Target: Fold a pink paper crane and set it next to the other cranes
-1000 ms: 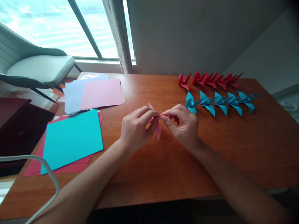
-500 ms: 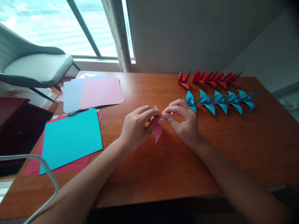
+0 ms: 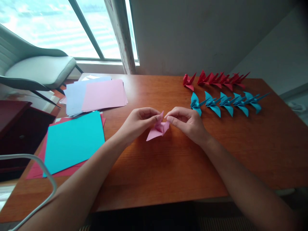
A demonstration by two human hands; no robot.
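Both hands pinch a small pink folded paper figure (image 3: 157,130) over the middle of the wooden table (image 3: 168,166). My left hand (image 3: 138,123) grips its upper left part with thumb and fingers closed. My right hand (image 3: 186,123) pinches a thin point at its upper right. One pink wing hangs down and to the left, below the fingers, just above the tabletop.
A row of blue paper cranes (image 3: 226,103) lies right of my hands, with a row of red paper cranes (image 3: 214,79) behind it. On the left lie a turquoise sheet (image 3: 74,141) over red sheets, and a pink and lilac paper stack (image 3: 96,94). A grey chair (image 3: 36,69) stands by the window.
The pink figure has turned in my fingers: its wing pointed straight down before and now spreads down to the left. Both hands shifted slightly up the table.
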